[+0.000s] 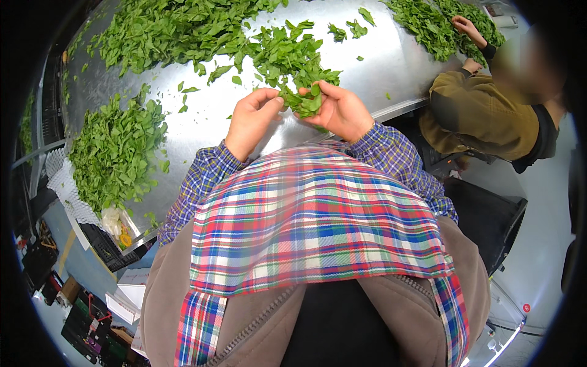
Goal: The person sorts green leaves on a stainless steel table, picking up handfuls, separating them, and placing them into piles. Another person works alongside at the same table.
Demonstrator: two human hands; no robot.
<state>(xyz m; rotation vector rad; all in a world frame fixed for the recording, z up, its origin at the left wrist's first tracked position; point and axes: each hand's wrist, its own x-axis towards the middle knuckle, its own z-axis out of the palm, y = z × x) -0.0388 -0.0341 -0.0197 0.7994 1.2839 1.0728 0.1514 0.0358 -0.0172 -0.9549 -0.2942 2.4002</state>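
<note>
Both of my hands meet over the near edge of a metal table. My right hand is turned partly palm up and holds a small bunch of green leafy herb sprigs, which looks like mint. At the bunch's left side, the thumb and fingers of my left hand pinch together on its leaves. Just beyond my hands lies a loose heap of the same sprigs. Whether the held bunch touches that heap I cannot tell.
A large herb pile covers the far left; another pile lies near left beside white mesh netting. Loose sprigs are scattered at the back. On the right, a co-worker handles another herb pile. A black bin stands near my right side.
</note>
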